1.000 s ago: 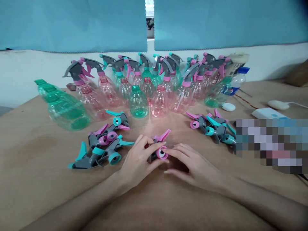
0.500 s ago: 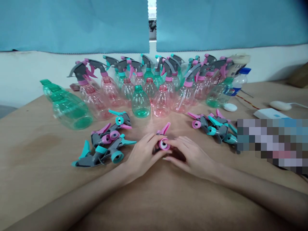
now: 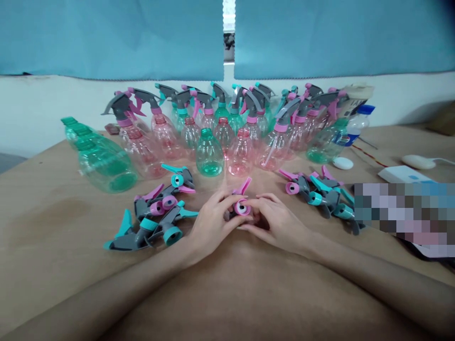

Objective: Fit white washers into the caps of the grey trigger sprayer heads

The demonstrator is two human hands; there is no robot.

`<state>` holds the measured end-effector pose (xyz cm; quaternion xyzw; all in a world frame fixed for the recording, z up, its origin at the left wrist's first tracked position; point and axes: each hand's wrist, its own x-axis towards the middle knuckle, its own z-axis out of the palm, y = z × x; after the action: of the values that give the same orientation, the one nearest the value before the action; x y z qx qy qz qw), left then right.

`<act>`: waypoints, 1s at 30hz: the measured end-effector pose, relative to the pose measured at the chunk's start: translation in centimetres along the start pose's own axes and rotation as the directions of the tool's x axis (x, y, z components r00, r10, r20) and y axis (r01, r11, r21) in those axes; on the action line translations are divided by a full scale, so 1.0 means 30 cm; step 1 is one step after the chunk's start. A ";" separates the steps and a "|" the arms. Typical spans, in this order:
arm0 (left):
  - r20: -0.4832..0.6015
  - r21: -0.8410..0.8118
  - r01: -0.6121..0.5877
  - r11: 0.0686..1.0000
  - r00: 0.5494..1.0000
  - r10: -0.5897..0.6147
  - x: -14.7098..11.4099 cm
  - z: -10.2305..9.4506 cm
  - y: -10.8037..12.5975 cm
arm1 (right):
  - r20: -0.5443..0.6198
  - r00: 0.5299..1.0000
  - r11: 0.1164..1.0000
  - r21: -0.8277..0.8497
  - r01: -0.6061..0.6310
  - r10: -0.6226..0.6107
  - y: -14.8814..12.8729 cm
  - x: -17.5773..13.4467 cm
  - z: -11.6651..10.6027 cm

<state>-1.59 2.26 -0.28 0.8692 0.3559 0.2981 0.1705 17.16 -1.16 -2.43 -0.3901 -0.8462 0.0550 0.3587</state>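
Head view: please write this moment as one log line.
left hand: holding pink-collared spray head | right hand: at its collar | beyond: bottles

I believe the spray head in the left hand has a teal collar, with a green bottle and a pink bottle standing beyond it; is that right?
Not quite: in the head view, the spray head in the left hand has a pink collar, not a teal one. The green bottle and pink bottle do stand beyond it.

Near, head-worn view from behind left hand [image 3: 213, 220] and right hand [image 3: 282, 220], forward and down across a table [image 3: 227, 289].
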 end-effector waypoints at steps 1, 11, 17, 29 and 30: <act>0.001 -0.008 0.008 1.000 1.000 -0.008 0.000 -0.001 0.000 | -0.002 1.000 1.000 -0.003 -0.001 0.001 -0.001 -0.001 0.000; 0.020 -0.076 0.060 0.995 0.998 -0.059 0.003 -0.003 0.001 | 0.004 1.000 0.999 0.048 0.006 -0.006 -0.003 -0.001 -0.004; 0.032 -0.109 0.053 0.993 0.998 -0.050 0.005 -0.002 -0.001 | 0.025 1.000 0.998 0.059 -0.001 0.000 -0.006 -0.001 -0.004; 0.100 -0.124 0.043 0.991 0.995 -0.030 0.006 -0.002 -0.003 | 0.040 0.999 0.994 0.110 -0.011 0.007 -0.016 0.006 -0.013; 0.108 -0.130 0.039 0.991 0.994 -0.024 0.006 -0.003 -0.002 | 0.033 0.999 0.993 0.115 -0.011 0.007 -0.018 0.006 -0.014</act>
<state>-1.58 2.42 -0.17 0.8649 0.3394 0.2714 0.2512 17.02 -1.48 -1.80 -0.3716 -0.8455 0.1118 0.3668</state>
